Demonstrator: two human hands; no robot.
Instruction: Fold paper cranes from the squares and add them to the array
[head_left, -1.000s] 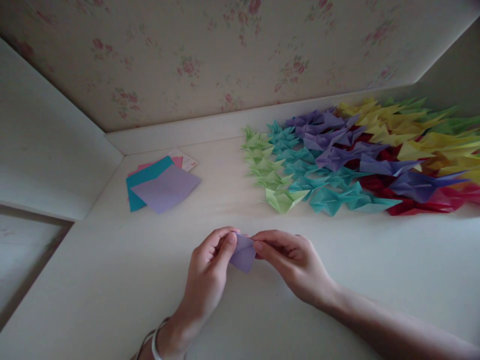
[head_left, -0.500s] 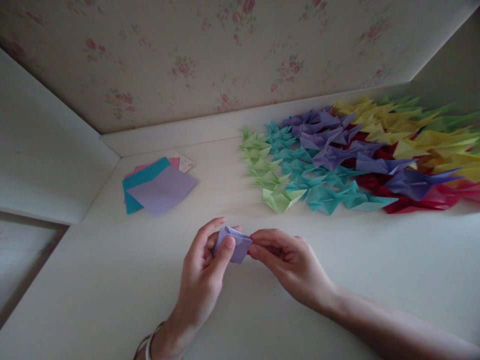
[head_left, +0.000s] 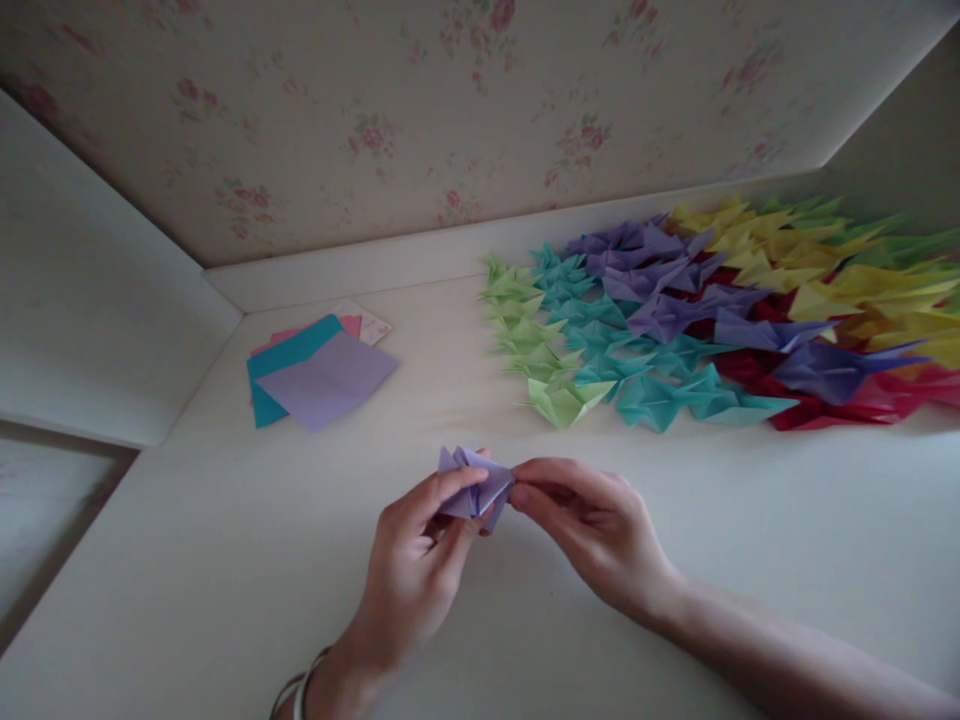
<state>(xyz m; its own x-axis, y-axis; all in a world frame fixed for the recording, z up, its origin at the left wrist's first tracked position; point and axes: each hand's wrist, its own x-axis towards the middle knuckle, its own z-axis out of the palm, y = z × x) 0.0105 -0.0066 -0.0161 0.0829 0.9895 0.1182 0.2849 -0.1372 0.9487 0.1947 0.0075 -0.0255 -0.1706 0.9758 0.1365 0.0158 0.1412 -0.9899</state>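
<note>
In front of the green origami row (head_left: 531, 324), left hand (head_left: 416, 545) clamped folded lavender paper (head_left: 493, 486), tip toward the pinching right hand (head_left: 592, 515).

Two bands are worn around the left wrist (head_left: 337, 680), at the near edge of the scene. The one closer to the left hand (head_left: 416, 545) is a pale band (head_left: 300, 692), whitish and narrow; just beside it, farther from the hand, a thinner dark band (head_left: 283, 690) is seen. Both are curved around the wrist and cut off by the near edge of the view. The right hand (head_left: 600, 530) and right forearm (head_left: 750, 635) are left bare, the forearm being broadened toward the near right. Nail details are too blurred to be made out.
</note>
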